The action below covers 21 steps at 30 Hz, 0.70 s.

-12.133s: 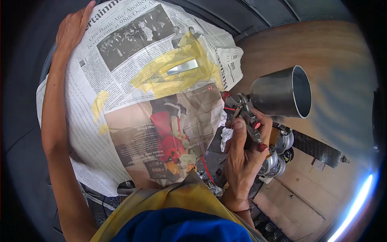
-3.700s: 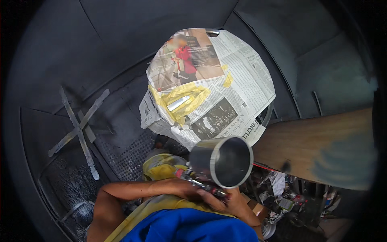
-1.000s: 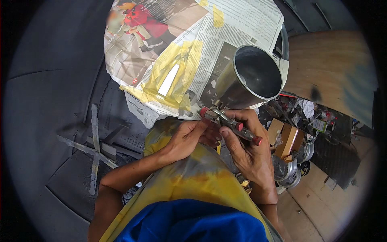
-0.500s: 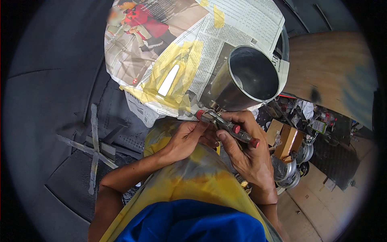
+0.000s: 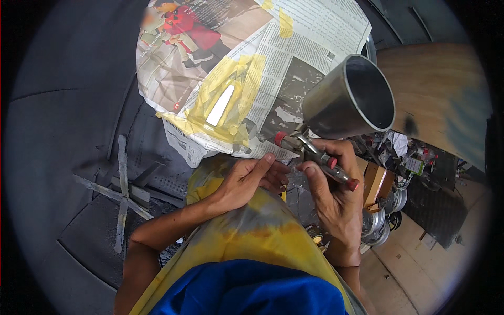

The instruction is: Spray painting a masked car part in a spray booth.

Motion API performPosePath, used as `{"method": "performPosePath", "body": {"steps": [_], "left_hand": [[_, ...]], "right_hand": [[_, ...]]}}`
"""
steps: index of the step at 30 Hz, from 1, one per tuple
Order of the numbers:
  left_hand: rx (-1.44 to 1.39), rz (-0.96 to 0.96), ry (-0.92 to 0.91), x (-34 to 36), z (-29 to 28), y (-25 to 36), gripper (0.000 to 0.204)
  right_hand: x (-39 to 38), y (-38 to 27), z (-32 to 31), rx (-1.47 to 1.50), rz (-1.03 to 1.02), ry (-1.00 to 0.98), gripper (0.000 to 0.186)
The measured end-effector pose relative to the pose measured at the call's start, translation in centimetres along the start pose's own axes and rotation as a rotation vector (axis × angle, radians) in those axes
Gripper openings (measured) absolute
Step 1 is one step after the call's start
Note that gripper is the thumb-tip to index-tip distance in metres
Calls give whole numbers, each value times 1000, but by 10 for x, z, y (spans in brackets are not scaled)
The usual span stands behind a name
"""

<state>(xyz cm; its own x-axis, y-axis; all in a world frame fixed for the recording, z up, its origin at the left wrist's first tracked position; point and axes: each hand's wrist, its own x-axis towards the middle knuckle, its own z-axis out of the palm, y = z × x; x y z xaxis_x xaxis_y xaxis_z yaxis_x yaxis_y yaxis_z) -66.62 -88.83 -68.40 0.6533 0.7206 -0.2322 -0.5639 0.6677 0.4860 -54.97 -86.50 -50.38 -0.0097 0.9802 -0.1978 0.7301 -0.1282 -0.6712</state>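
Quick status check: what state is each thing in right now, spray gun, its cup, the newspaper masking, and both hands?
Spray gun: gripped in right hand, nozzle toward the masking.
Cup: lidless, tilted; contents not visible.
Newspaper masking: yellow-taped, small bare window.
Left hand: fingertips at the gun.

The right hand point(image 5: 333, 197) grips a spray gun point(image 5: 315, 155) with a tilted metal cup point(image 5: 349, 100) on top, open mouth facing up. The left hand point(image 5: 247, 181) rests beside it, fingertips touching the gun's body. Beyond them lies newspaper point(image 5: 247, 68) masked with yellow tape point(image 5: 228, 102) on a dark grey panel point(image 5: 68, 115).
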Motion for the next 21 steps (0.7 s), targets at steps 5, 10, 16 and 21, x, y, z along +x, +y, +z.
{"method": "performPosePath", "body": {"steps": [5,10,16,21], "left_hand": [[6,-10,-17,0,-2,1,59],[23,4,-11,0,-3,0,59],[0,9,-31,1,-5,1,58],[23,34,-35,-1,-7,2,56]], "right_hand": [[0,-6,-2,-26,11,111,29],[2,-7,-3,-72,24,119,30],[3,-1,2,-26,27,1,29],[3,-9,2,-127,-43,-81,30]]}}
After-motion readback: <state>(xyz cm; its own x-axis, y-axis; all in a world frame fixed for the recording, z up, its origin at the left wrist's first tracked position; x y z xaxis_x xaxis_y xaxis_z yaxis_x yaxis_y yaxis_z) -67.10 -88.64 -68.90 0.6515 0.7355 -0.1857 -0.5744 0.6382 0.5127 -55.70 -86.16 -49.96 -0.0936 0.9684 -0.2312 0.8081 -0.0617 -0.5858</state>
